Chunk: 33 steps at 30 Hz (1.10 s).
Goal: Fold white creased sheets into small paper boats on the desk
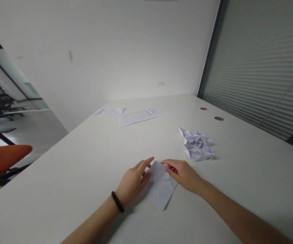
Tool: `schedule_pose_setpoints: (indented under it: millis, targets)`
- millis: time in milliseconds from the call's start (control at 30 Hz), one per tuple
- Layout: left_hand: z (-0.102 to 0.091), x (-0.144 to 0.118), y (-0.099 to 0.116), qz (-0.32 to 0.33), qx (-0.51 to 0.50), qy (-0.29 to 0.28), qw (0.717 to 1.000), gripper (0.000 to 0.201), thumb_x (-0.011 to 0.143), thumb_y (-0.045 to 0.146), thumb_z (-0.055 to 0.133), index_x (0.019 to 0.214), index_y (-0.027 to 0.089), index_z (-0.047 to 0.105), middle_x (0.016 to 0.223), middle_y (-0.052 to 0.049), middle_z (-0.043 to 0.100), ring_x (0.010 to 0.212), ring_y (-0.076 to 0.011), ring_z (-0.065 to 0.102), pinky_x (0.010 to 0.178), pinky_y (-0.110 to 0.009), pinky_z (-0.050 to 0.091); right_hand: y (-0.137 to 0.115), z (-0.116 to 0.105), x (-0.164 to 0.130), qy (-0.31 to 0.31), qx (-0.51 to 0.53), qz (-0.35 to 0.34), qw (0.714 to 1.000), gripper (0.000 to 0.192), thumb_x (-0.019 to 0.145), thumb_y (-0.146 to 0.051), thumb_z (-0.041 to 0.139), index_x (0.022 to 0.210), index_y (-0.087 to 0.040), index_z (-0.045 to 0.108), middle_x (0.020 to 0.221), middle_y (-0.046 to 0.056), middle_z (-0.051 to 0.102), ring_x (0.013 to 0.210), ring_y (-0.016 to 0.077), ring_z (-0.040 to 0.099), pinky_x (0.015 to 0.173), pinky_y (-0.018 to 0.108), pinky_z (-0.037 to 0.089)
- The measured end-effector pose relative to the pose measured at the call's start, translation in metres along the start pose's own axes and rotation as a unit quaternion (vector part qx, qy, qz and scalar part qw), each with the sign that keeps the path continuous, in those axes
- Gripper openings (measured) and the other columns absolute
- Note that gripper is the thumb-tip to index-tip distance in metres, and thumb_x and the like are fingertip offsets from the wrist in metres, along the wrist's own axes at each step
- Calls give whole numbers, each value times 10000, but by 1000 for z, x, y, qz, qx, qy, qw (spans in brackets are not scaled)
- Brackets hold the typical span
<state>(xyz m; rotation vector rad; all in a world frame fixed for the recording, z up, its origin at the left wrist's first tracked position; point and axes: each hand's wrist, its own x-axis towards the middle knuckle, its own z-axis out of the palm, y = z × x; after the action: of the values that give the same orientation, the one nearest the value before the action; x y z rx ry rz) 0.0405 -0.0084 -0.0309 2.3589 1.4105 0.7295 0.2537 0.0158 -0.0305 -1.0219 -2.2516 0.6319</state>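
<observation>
A folded sheet of white paper (161,193) lies on the table in front of me, kite-like in outline and crossed by creases. My left hand (135,179), with a dark band on its wrist, rests at the paper's left edge. Its fingers are stretched and the thumb stands apart from them. At the upper right edge of the paper, my right hand (183,173) has its index finger reaching to the top corner. The other right fingers are curled in, with the thumb against the paper. Beyond that hand sits a cluster of folded white paper pieces (198,145).
Printed sheets (137,117) lie toward the far left of the white table (85,176). Two round holes, one of them the nearer hole (218,118), are at the right. A wall stands behind, blinds (260,74) run along the right, and an orange chair (6,157) is at the left.
</observation>
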Motion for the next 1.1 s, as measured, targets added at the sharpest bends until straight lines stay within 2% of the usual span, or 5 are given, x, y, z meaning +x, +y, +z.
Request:
schedule_pose_setpoints:
  millis: [300, 567, 733, 900, 1100]
  targets:
    - [1, 2, -9, 69, 70, -47, 994, 368, 839, 169, 466, 1201, 234, 479, 1204, -60, 543, 1102, -218, 475, 945, -427, 378, 3, 0, 0, -17, -122, 14, 992, 292, 744, -285, 639, 1005, -156, 625, 992, 103, 547, 961, 233, 476, 867, 412, 414]
    - [2, 1, -4, 1, -93, -43, 995, 471, 767, 186, 540, 1226, 208, 440, 1154, -83, 563, 1055, -212, 507, 937, -409, 382, -3, -2, -1, -48, -7, 15, 999, 373, 640, -253, 729, 987, -175, 614, 1055, 81, 539, 1029, 220, 458, 916, 394, 386]
    - [1, 1, 2, -71, -178, -57, 980, 590, 730, 185, 565, 1287, 180, 369, 845, -16, 595, 675, -130, 530, 637, -264, 447, -7, 3, -1, -60, 110, 23, 992, 316, 661, -113, 656, 958, -190, 581, 974, 37, 585, 900, 170, 537, 823, 333, 444]
    - [-9, 4, 9, -81, -170, 6, 982, 197, 751, 252, 557, 924, 184, 624, 639, 23, 537, 525, -100, 440, 499, -213, 351, -8, 6, -1, 5, 199, 66, 978, 316, 689, -146, 620, 990, -212, 548, 926, 14, 610, 832, 155, 566, 756, 301, 449]
    - [-12, 5, 2, -146, -378, 133, 904, 269, 796, 433, 526, 808, 168, 476, 481, 53, 525, 438, -109, 515, 455, -211, 401, 14, 8, 8, 93, 383, 119, 911, 517, 680, -340, 652, 1121, -229, 405, 907, 29, 585, 770, 155, 601, 697, 316, 481]
